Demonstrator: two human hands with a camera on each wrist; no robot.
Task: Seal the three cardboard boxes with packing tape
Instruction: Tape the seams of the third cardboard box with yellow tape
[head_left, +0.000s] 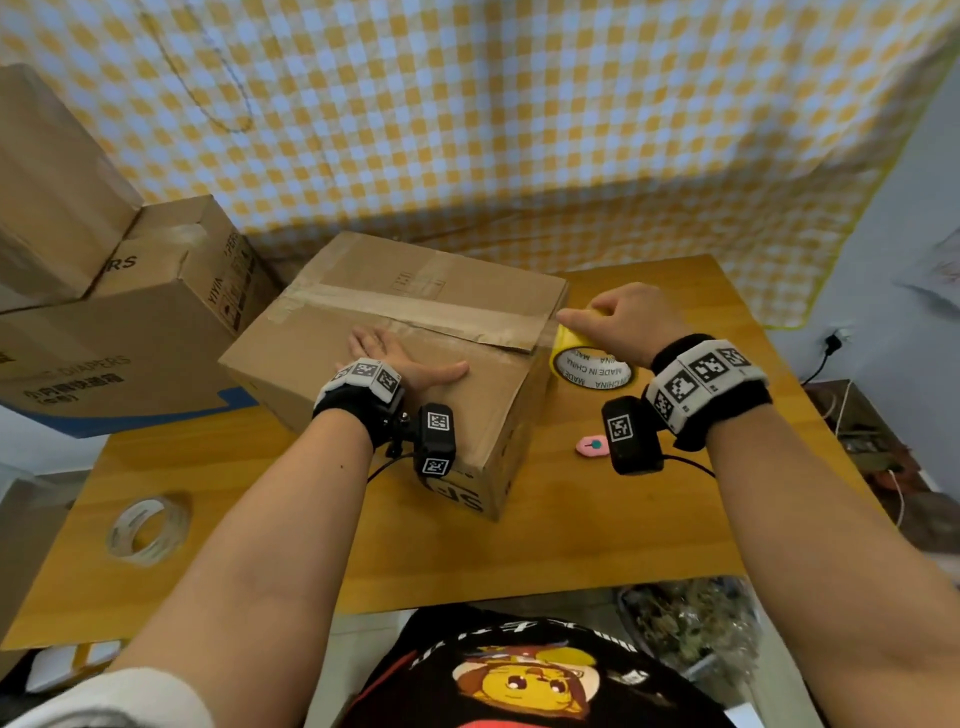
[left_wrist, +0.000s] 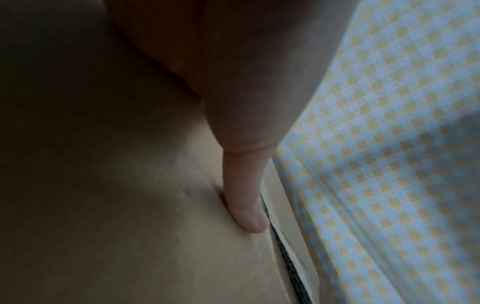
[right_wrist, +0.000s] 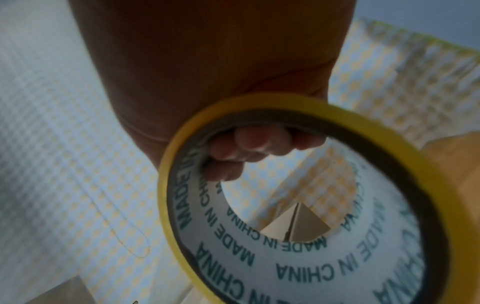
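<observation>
Brown cardboard box (head_left: 395, 358), closed flaps, old tape strip along the top seam: stands on the wooden worktop (head_left: 597, 525), directly under the left hand.

Left hand (head_left: 400, 358): fingers straight and spread, palm pressed flat on the near top flap of the box; the left wrist view shows one finger (left_wrist: 244, 197) lying alongside the flap seam.

Roll of yellow packing tape with a white core printed "MADE IN CHINA" (head_left: 589, 358): held off the right-hand end of the box, just beside its top edge. A clear stretch of tape appears to run from roll to box edge; the join is blurred.

Right hand (head_left: 623, 322): clamped on the roll, fingertips (right_wrist: 259, 144) curled inside the core, thumb over the outer rim.

Small pink cutter with a teal button (head_left: 592, 445): on the worktop below the right wrist, apart from the box.

Roll of clear tape (head_left: 148, 530): flat on the worktop, well to the left of the left forearm.

Two further brown cardboard boxes (head_left: 119, 322): stacked beyond and left of the left hand, beside the worktop.

Yellow-and-white checked cloth (head_left: 519, 130): hangs behind, beyond both hands.
</observation>
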